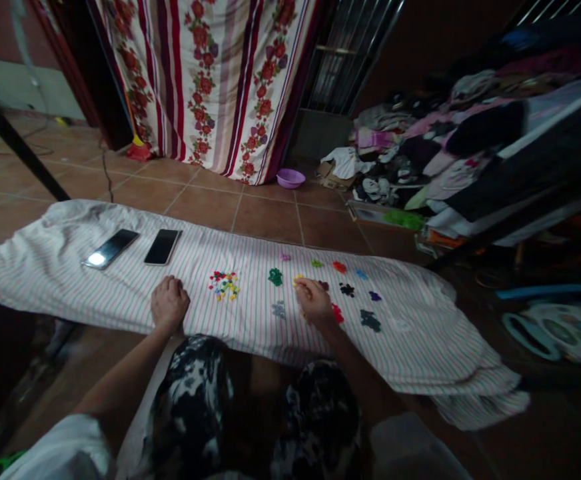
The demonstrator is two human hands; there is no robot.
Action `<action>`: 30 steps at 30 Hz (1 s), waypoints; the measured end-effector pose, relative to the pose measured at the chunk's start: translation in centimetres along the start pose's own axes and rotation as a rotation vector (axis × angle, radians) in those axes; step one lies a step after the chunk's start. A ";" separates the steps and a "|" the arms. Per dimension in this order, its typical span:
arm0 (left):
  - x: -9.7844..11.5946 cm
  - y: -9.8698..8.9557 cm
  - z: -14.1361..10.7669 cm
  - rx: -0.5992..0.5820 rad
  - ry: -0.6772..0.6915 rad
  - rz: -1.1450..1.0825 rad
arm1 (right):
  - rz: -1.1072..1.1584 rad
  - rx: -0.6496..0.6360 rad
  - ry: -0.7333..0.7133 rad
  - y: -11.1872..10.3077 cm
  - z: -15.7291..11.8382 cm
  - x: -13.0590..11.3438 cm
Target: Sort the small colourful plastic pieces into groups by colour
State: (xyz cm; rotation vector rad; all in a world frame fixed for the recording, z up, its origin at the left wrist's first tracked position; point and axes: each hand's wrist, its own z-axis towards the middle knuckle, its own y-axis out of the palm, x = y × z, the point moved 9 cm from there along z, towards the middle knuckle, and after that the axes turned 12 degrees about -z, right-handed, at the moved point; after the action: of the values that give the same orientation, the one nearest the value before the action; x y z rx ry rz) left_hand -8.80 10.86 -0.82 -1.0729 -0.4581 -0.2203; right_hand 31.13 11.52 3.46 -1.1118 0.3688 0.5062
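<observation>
My right hand [315,300] is over the striped cloth with thumb and forefinger pinched together, and small yellow pieces [298,277] show right at the fingertips. Partly behind this hand lie brown pieces [324,286] and red pieces [337,313]. To its left are a green pile [275,277] and a grey pile [278,309]. My left hand [170,303] rests on the cloth with its fingers curled in, and I see nothing in it. Between the hands lies a mixed heap of tiny coloured pieces [224,285], too small to make out their kind.
The striped cloth [250,327] also bears two phones, one silvery [110,249] and one dark [162,247], plus black [347,289], purple [374,296], blue [361,274], orange [339,267] and dark grey [370,320] piles. Beyond stand a purple basin [290,178] and heaped clothes [420,140].
</observation>
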 end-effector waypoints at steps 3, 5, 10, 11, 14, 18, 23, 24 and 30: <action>-0.2 0.1 0.0 0.021 0.009 -0.012 | 0.067 -0.188 -0.128 4.9 -0.4 -5.5; -0.3 0.2 0.0 0.031 0.011 -0.017 | 0.091 -0.297 -0.220 7.8 -1.0 -8.7; -0.5 0.3 0.0 0.049 0.011 -0.024 | -0.071 -0.456 -0.269 13.4 -1.7 -13.5; -0.5 0.3 0.0 0.051 0.014 -0.022 | -0.125 -0.472 -0.258 14.2 -1.6 -14.1; -0.5 0.3 -0.1 0.062 0.021 -0.017 | -0.269 -0.495 -0.207 15.8 -0.9 -15.3; -0.6 0.4 -0.1 0.076 0.033 -0.019 | -0.390 -0.533 -0.153 17.0 0.0 -16.3; -0.7 0.6 -0.2 0.082 0.049 -0.026 | -0.492 -0.596 -0.098 17.9 0.4 -16.6; -0.8 0.7 -0.2 0.083 0.046 -0.032 | -0.505 -0.598 -0.095 18.0 0.3 -16.6; -0.8 0.7 -0.2 0.079 0.029 -0.055 | -0.516 -0.588 -0.080 18.3 0.2 -16.8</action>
State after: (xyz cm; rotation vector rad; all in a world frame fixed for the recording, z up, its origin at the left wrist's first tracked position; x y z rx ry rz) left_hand -9.23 10.94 -1.83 -0.9799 -0.4668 -0.2636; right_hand 6.98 14.77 -1.46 -1.6827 -0.1595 0.1938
